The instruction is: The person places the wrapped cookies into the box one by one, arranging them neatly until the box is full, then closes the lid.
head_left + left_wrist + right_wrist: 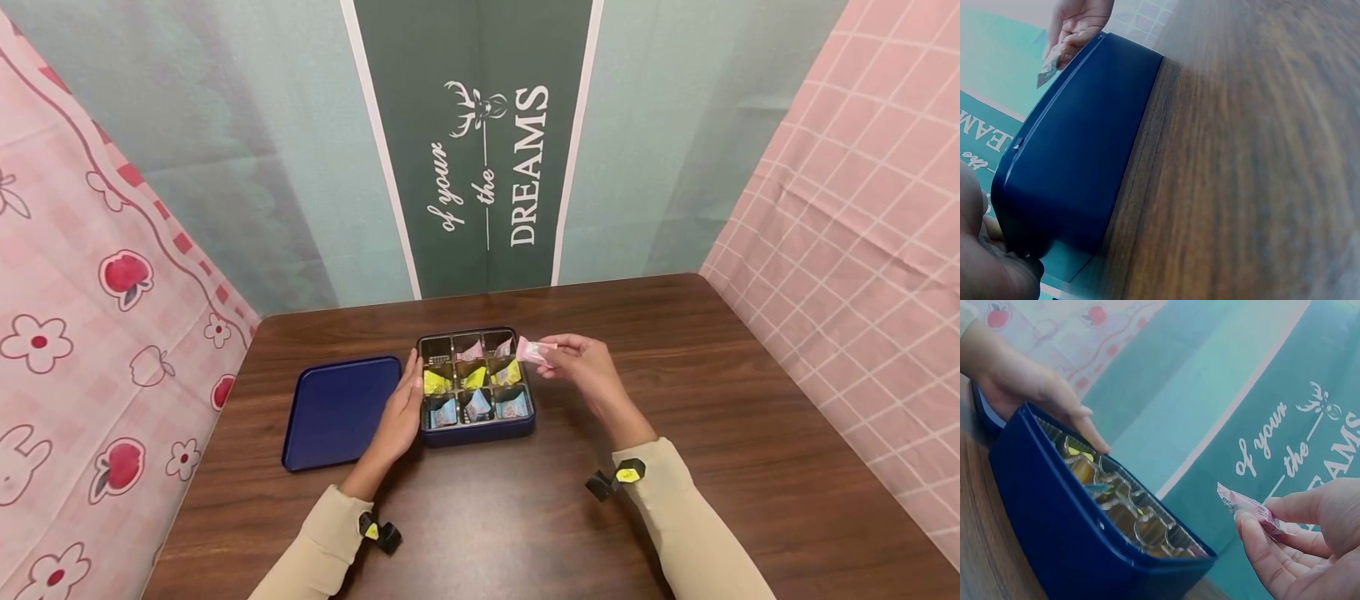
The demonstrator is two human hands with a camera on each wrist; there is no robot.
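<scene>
Between thumb and fingers, my right hand [588, 371] pinches a pink wrapped candy [536, 351] just off the right back corner of a dark blue box [480, 434]. The right wrist view shows the same candy [1254, 509] held above the table, apart from the box. My left hand [401, 412] rests with straight fingers along the box's left side. Inside, a divided tray holds blue candies [477, 407] in the front row, yellow candies [473, 377] in the middle, and pink candies [470, 350] in the back middle and right compartments. The back left compartment [437, 347] holds no candy.
A dark blue lid [341, 412] lies flat on the brown wooden table [750, 467], left of the box. Cloth with printed words [487, 167] hangs behind the table. Patterned pink cloths [862, 208] hang at both sides.
</scene>
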